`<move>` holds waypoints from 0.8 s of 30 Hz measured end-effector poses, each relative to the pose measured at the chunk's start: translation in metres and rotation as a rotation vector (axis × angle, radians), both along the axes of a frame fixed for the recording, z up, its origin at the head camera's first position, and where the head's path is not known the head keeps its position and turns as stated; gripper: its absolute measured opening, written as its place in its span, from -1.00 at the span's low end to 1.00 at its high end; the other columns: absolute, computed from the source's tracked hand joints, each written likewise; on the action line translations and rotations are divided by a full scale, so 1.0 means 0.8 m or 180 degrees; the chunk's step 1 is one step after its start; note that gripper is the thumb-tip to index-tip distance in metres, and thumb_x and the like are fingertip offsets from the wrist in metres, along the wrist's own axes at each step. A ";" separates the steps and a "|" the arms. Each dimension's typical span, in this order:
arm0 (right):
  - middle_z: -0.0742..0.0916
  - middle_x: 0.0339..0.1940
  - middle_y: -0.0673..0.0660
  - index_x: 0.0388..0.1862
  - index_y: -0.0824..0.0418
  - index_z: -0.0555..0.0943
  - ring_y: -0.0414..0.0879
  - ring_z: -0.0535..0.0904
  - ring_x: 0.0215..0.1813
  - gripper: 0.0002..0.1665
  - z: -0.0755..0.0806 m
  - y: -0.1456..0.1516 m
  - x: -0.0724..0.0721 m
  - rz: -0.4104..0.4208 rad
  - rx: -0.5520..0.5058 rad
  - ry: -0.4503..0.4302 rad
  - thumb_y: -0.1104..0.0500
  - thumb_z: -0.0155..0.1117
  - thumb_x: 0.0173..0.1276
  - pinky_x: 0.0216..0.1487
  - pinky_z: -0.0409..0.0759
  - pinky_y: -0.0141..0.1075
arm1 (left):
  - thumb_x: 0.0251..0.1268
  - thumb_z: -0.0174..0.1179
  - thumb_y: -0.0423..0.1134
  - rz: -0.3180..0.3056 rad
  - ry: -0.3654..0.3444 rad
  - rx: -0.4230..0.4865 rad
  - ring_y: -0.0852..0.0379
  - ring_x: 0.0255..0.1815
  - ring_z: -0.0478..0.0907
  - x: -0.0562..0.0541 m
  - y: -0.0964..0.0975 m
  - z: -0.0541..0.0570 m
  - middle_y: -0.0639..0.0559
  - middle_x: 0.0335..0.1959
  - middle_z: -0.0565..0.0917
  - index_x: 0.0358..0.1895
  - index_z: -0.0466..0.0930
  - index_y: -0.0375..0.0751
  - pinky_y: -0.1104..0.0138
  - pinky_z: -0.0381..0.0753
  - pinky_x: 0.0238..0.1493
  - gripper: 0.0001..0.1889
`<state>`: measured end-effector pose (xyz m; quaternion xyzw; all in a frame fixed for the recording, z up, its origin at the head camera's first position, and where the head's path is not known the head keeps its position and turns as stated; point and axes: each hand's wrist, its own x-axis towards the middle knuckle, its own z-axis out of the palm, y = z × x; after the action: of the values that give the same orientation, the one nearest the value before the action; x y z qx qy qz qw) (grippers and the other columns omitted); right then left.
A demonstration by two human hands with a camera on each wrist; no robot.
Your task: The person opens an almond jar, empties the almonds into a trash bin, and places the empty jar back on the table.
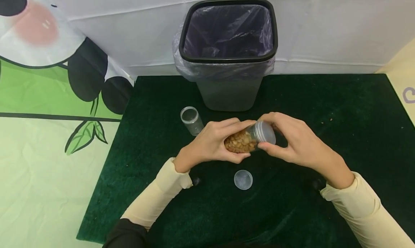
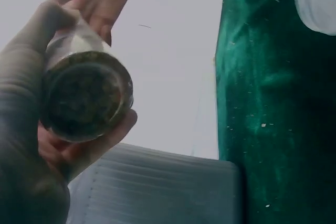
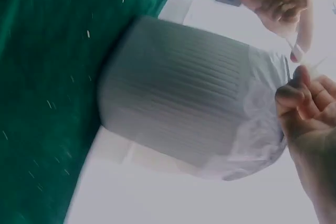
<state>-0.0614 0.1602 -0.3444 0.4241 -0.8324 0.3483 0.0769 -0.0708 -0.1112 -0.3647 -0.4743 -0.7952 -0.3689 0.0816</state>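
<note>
A clear plastic jar (image 1: 241,141) of small tan-brown pieces, perhaps nuts, is held tilted over the green cloth, its capped end toward the right. My left hand (image 1: 209,141) grips the jar's body, with thumb and fingers on opposite sides. At the other end, my right hand (image 1: 295,143) holds the translucent screw lid (image 1: 267,133) between thumb and fingers. The left wrist view shows the jar's round base (image 2: 86,100) close up. Beyond my left hand stands an open, see-through jar (image 1: 192,119). Nearer to me lies a loose, round translucent lid (image 1: 243,179).
At the back stands a grey bin (image 1: 228,91) with a black rim and a thin plastic liner. The dark green cloth (image 1: 334,129) covers the work surface, with a few crumbs to the right. White fabric (image 1: 330,31) hangs behind.
</note>
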 end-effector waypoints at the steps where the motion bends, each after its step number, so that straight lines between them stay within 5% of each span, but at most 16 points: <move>1: 0.68 0.06 0.00 0.31 0.18 0.49 -0.31 0.55 -0.09 -0.38 0.005 0.000 0.000 0.0072 0.0043 0.0007 -0.03 0.47 0.40 -0.10 0.70 -0.31 | 0.08 0.53 -0.04 -0.0056 -0.0119 0.0037 0.30 -0.22 0.57 0.000 -0.002 0.002 0.05 -0.12 0.65 0.39 0.53 -0.15 0.54 0.65 -0.11 -0.24; 6: 0.58 0.25 0.00 0.46 0.11 0.41 -0.34 0.47 0.00 -0.29 0.025 0.003 0.001 0.0424 0.0131 -0.0086 0.07 0.47 0.42 -0.02 0.55 -0.50 | 0.04 0.55 -0.05 -0.0125 -0.0314 -0.0049 0.25 -0.19 0.59 -0.005 -0.015 0.019 0.02 -0.11 0.69 0.38 0.56 -0.17 0.46 0.68 -0.10 -0.24; 11: 0.48 0.43 0.18 0.46 0.19 0.43 -0.12 0.48 0.30 -0.41 0.032 0.006 -0.001 0.0608 -0.0004 -0.0001 -0.09 0.09 0.62 0.34 0.40 -0.58 | 0.07 0.52 0.04 0.0011 -0.0045 -0.0329 0.25 -0.29 0.57 -0.012 -0.019 0.038 0.04 -0.15 0.67 0.38 0.57 -0.09 0.45 0.65 -0.25 -0.25; 13: 0.45 0.48 0.22 0.47 0.20 0.41 -0.01 0.45 0.40 -0.36 0.034 0.005 -0.002 0.0560 -0.0009 0.0039 -0.11 0.15 0.59 0.45 0.31 -0.59 | 0.08 0.51 0.07 0.0076 0.0094 -0.0439 0.25 -0.33 0.56 -0.013 -0.019 0.043 0.05 -0.15 0.66 0.39 0.57 -0.08 0.45 0.63 -0.29 -0.25; 18: 0.43 0.51 0.15 0.59 0.13 0.23 -0.03 0.54 0.31 0.03 0.042 0.005 -0.001 0.0090 0.0220 -0.0131 0.03 0.59 0.28 0.27 0.57 -0.35 | 0.09 0.48 0.11 0.0177 0.0359 -0.0677 0.23 -0.37 0.54 -0.016 -0.017 0.058 0.03 -0.12 0.64 0.39 0.56 -0.05 0.41 0.62 -0.36 -0.25; 21: 0.55 0.35 0.07 0.55 0.10 0.27 -0.11 0.62 0.11 -0.02 0.047 0.004 -0.001 -0.0142 0.0346 -0.0165 0.12 0.61 0.25 0.04 0.66 -0.17 | 0.10 0.47 0.11 0.0196 0.0408 -0.0781 0.21 -0.37 0.54 -0.018 -0.016 0.066 0.03 -0.11 0.64 0.40 0.56 -0.04 0.39 0.63 -0.38 -0.25; 24: 0.60 0.26 0.05 0.48 0.14 0.36 -0.15 0.63 0.04 -0.12 0.049 0.002 -0.002 -0.0118 0.0306 -0.0044 0.18 0.60 0.24 0.02 0.67 -0.24 | 0.11 0.47 0.12 0.0200 0.0364 -0.0872 0.20 -0.35 0.55 -0.021 -0.016 0.074 0.03 -0.10 0.64 0.40 0.56 -0.03 0.37 0.64 -0.35 -0.25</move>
<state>-0.0634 0.1618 -0.3051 0.4093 -0.8565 0.3093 0.0572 -0.0875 -0.1240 -0.3056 -0.4761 -0.8466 -0.2266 0.0728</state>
